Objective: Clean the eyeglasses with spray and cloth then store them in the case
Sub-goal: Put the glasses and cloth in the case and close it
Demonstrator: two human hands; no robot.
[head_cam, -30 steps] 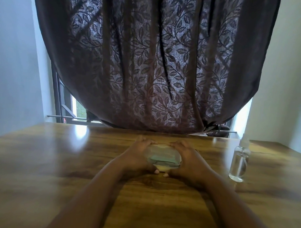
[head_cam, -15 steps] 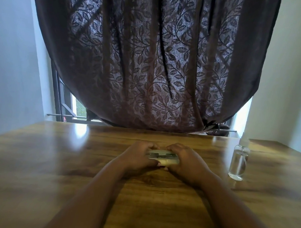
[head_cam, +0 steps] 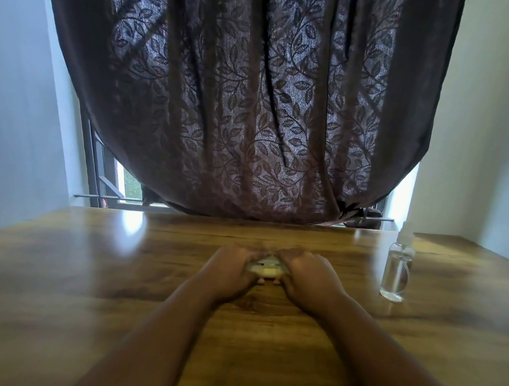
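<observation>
Head view: hands meet over a pale case point(head_cam: 264, 267) lying mid-table, nearer the far edge than the near one.
Left hand point(head_cam: 229, 271): fingers curled over the top of the case, thumb under its near edge; it grips the left end.
Right hand point(head_cam: 308, 277): mirrors it, fingers curled over the right end, thumbnail showing at the near edge.
Eyeglasses: not visible (presumably inside the case; cannot be confirmed).
Step in hand: judged to be pressing the case closed. Press evenly from both ends, with the base flat on the table, and make sure no cloth or temple arm is caught at the seam.
Spray bottle point(head_cam: 397, 270): upright, clear, near the right edge, well apart from the hands.
Table point(head_cam: 100, 288): glossy wood grain with window glare at far left.
Room: dark leaf-patterned curtain point(head_cam: 250, 106) over a window behind the far edge; pale walls on both sides.
</observation>
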